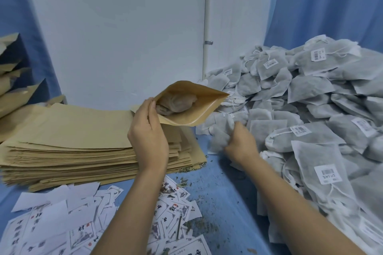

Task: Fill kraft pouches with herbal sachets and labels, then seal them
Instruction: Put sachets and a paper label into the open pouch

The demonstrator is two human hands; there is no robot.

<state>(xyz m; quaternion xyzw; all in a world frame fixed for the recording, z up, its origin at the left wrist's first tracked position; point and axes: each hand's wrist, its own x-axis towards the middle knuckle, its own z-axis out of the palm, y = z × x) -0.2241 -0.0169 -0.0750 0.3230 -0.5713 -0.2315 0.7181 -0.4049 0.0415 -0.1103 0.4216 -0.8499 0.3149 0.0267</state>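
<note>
My left hand (148, 130) pinches the open kraft pouch (182, 119) by its rim, dead centre. At its four o'clock my right hand (240, 143) clutches a sachet (220, 130). I'd hold the mouth wide and feed it corner-first.

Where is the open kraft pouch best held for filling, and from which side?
Grip the open kraft pouch at its mouth's left corner, from the left, as the left hand does: the mouth gapes rightward toward the sachet pile, leaving it clear.
</note>
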